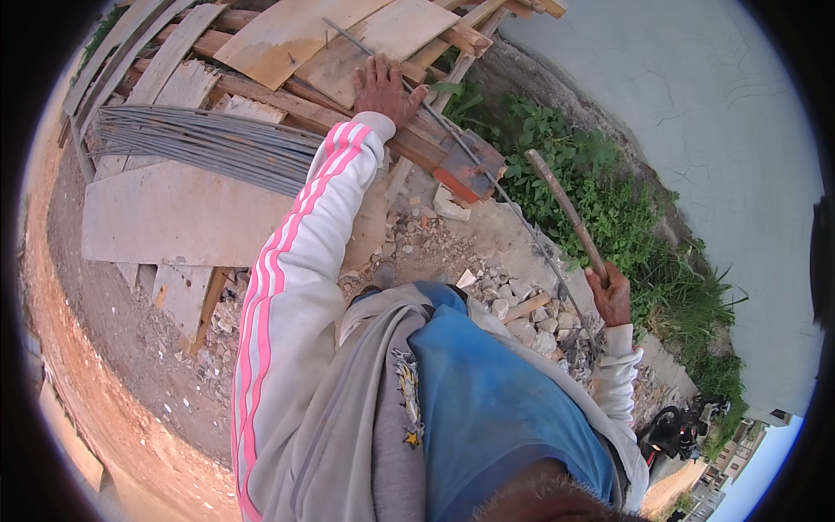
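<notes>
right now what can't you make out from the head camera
All in the head view:
Right end of the bundle of steel rods: hidden behind the pink-striped sleeve.
Lower end of the wooden stick: covered by the right hand.
Palm side of the left hand: hidden by its own back.
Details of the motorcycle: too small and dark.
</notes>
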The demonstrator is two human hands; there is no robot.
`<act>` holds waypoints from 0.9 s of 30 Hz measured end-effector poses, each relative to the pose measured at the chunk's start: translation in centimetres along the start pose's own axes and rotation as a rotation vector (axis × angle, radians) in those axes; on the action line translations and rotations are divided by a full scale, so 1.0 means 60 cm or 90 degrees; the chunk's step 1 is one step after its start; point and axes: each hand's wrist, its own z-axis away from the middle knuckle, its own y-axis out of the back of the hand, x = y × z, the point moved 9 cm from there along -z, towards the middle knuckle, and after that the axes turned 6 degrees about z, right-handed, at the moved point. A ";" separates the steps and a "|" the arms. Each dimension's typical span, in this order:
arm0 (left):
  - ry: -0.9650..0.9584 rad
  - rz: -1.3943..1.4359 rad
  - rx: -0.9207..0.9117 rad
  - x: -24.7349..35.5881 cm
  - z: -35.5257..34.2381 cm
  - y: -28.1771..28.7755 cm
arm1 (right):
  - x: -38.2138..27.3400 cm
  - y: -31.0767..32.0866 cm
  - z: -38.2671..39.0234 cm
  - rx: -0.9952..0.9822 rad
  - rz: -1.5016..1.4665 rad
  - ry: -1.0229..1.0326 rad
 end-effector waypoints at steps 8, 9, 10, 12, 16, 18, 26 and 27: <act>0.033 -0.050 0.044 -0.003 -0.004 0.005 | 0.041 -0.041 -0.134 -0.192 0.012 0.158; 0.036 -0.056 0.045 -0.002 -0.002 0.006 | 0.042 -0.047 -0.155 -0.207 0.009 0.188; 0.037 -0.059 0.050 -0.001 -0.002 0.003 | 0.043 -0.049 -0.176 -0.224 0.007 0.193; 0.039 -0.072 0.059 -0.007 -0.004 -0.002 | 0.031 -0.055 -0.218 -0.258 -0.002 0.206; 0.043 -0.081 0.076 -0.011 -0.002 -0.003 | 0.024 -0.073 -0.296 -0.300 0.051 0.275; 0.031 -0.084 0.089 0.001 -0.003 -0.003 | 0.022 -0.078 -0.323 -0.286 0.085 0.315; 0.030 -0.094 0.105 -0.007 -0.006 -0.012 | -0.021 -0.058 -0.369 -0.272 0.146 0.403; 0.024 -0.090 0.115 -0.004 -0.006 -0.012 | -0.018 -0.058 -0.372 -0.260 0.166 0.415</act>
